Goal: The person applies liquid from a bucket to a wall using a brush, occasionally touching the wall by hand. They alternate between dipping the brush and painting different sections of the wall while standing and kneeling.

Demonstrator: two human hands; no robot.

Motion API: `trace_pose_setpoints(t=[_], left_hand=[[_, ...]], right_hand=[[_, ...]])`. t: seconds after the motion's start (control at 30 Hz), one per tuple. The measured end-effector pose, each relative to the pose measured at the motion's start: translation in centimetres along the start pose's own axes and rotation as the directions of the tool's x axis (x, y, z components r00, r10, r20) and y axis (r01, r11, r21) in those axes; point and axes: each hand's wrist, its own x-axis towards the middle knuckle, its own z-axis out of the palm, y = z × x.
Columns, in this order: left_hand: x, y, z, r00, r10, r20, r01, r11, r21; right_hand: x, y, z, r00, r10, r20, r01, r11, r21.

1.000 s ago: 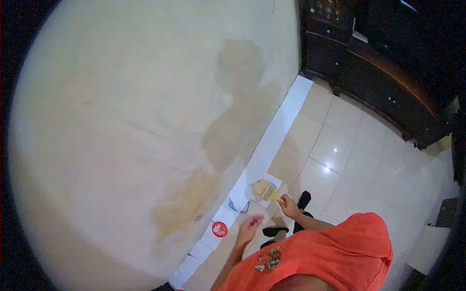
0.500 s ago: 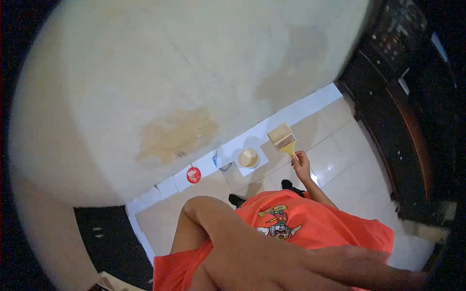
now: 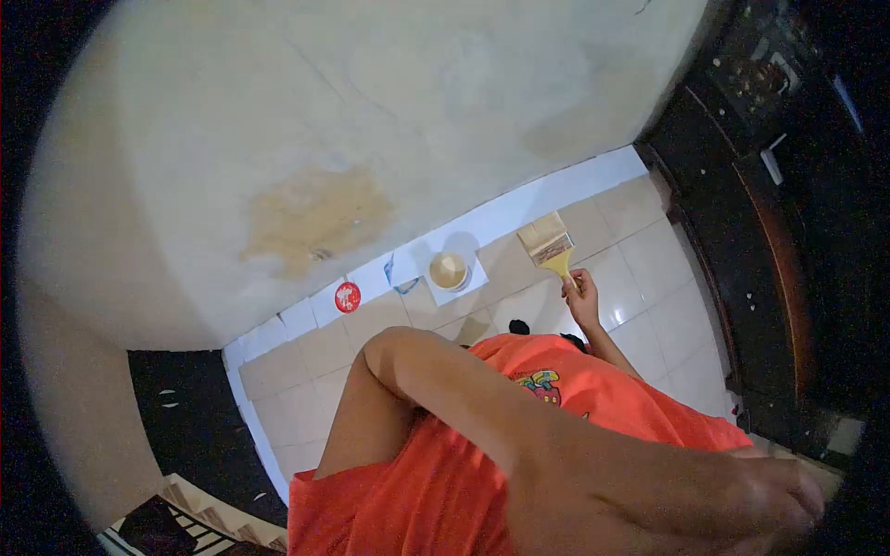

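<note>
Since half a second ago our paintbrush (image 3: 548, 246) has drawn further from the paint cup (image 3: 449, 271) and now hangs at its 3 o'clock, over the floor tiles (image 3: 640, 269). Our right hand (image 3: 581, 295) is clamped on the brush's yellow handle. Our left hand (image 3: 667, 491) looms at 5 o'clock, and we cannot tell its grip. A red lid (image 3: 348, 296) lies at the cup's 9 o'clock.

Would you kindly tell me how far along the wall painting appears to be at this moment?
Done: the paint tin stands open on paper, its red lid lying nearby, and a tan patch marks the wall. In hand: the right hand grips the brush, held above the floor tiles, off the wall. Left: the wall around that patch looks blotchy and uneven, so most coverage probably remains.
</note>
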Motion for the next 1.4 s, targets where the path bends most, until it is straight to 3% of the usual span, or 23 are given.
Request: trace_pose_setpoints(t=[0.17, 0.23, 0.4, 0.43, 0.47, 0.5, 0.57, 0.6, 0.63, 0.67, 0.7, 0.73, 0.8, 0.83, 0.87, 0.9, 0.93, 0.97, 1.03, 1.07, 1.1, 1.2, 1.4], left_hand=[[3.4, -3.7, 1.9, 0.965, 0.218, 0.147, -0.093, 0.805, -0.586], [3.6, -4.3, 3.1, 0.942, 0.277, 0.19, -0.07, 0.715, -0.695], [4.3, -4.2, 8.5, 0.771, 0.547, -0.326, -0.492, 0.188, -0.85], [3.4, -4.5, 7.9, 0.771, 0.544, -0.331, -0.498, 0.19, -0.846], [2.2, -4.8, 6.0, 0.912, 0.406, -0.057, -0.227, 0.385, -0.895], [1.3, -5.5, 4.5, 0.954, 0.211, 0.212, 0.074, 0.521, -0.85], [1.6, -8.7, 2.8, 0.975, 0.13, 0.179, -0.039, 0.898, -0.438], [0.5, -9.8, 1.1, 0.953, 0.019, 0.301, 0.039, 0.982, -0.183], [-1.3, -10.7, -1.1, 0.915, -0.121, 0.385, 0.093, 0.992, 0.091], [-3.5, -12.3, -3.2, 0.881, -0.246, 0.403, 0.209, 0.969, 0.133], [-5.5, -12.8, -5.6, 0.774, -0.494, 0.396, 0.395, 0.866, 0.308], [-9.4, -15.5, -6.7, 0.816, -0.546, 0.191, 0.442, 0.801, 0.404], [-18.4, -19.8, -9.0, 0.746, -0.653, -0.13, 0.594, 0.565, 0.572], [-21.2, -19.1, -9.1, 0.535, -0.809, -0.246, 0.74, 0.308, 0.598], [-26.3, -21.1, -9.1, 0.402, -0.846, -0.349, 0.771, 0.107, 0.628], [-33.1, -24.4, -9.6, 0.231, -0.933, -0.277, 0.78, 0.007, 0.626], [-35.7, -24.1, -9.4, -0.027, -0.98, -0.198, 0.928, -0.099, 0.36], [-40.6, -25.4, -7.2, -0.033, -0.964, -0.263, 0.976, -0.088, 0.201], [-50.7, -25.9, -2.2, -0.002, -0.815, -0.58, 0.999, 0.025, -0.039], [-62.1, -28.4, 2.0, -0.015, -0.815, -0.579, 0.999, 0.017, -0.049], [-69.6, -31.8, 4.2, -0.134, -0.796, -0.59, 0.987, -0.159, -0.009], [-72.4, -24.8, 10.0, -0.227, -0.777, -0.588, 0.974, -0.182, -0.135], [-74.6, -14.9, 8.0, -0.449, -0.711, -0.541, 0.864, -0.192, -0.466]], right_hand=[[-0.1, 0.8, -2.1, 0.999, 0.018, -0.038, -0.017, 0.999, 0.04], [0.2, 2.2, -1.9, 0.994, -0.104, -0.028, 0.105, 0.994, 0.031], [0.3, 2.9, -2.6, 0.994, -0.101, -0.04, 0.103, 0.993, 0.058], [0.3, 3.2, -2.5, 0.994, -0.089, -0.061, 0.092, 0.994, 0.057], [0.7, 3.3, -2.6, 0.993, -0.083, -0.086, 0.088, 0.995, 0.052], [0.8, 3.4, -2.5, 0.993, -0.081, -0.08, 0.085, 0.995, 0.049], [1.0, 3.4, -3.3, 0.991, 0.052, -0.124, -0.036, 0.992, 0.123], [1.1, 3.6, -3.3, 0.991, 0.05, -0.122, -0.036, 0.993, 0.115], [1.2, 4.0, -3.0, 0.982, 0.097, -0.164, -0.069, 0.984, 0.166], [1.3, 4.3, -2.6, 0.968, 0.146, -0.202, -0.1, 0.971, 0.219], [1.3, 4.3, -2.6, 0.969, 0.148, -0.199, -0.104, 0.971, 0.215], [1.2, 4.0, -2.9, 0.97, 0.148, -0.193, -0.103, 0.969, 0.225], [1.0, 3.4, -2.7, 0.956, 0.182, -0.231, -0.13, 0.966, 0.223], [1.0, 3.8, -3.0, 0.957, 0.186, -0.224, -0.135, 0.965, 0.225], [1.2, 4.0, -3.6, 0.949, 0.222, -0.224, -0.173, 0.96, 0.219], [1.7, 4.1, -4.1, 0.94, 0.257, -0.226, -0.209, 0.954, 0.215], [2.4, 4.2, -4.3, 0.94, 0.261, -0.22, -0.214, 0.953, 0.216], [2.9, 4.6, -5.3, 0.932, 0.291, -0.215, -0.241, 0.943, 0.231], [3.3, 5.1, -5.1, 0.911, 0.353, -0.212, -0.3, 0.922, 0.246], [3.5, 5.0, -4.9, 0.909, 0.362, -0.207, -0.302, 0.914, 0.271], [3.7, 5.0, -4.3, 0.907, 0.37, -0.2, -0.312, 0.911, 0.27], [4.8, 5.2, -2.2, 0.905, 0.388, -0.171, -0.343, 0.907, 0.246], [5.0, 5.2, 7.2, 0.817, 0.524, -0.242, -0.418, 0.826, 0.378]])
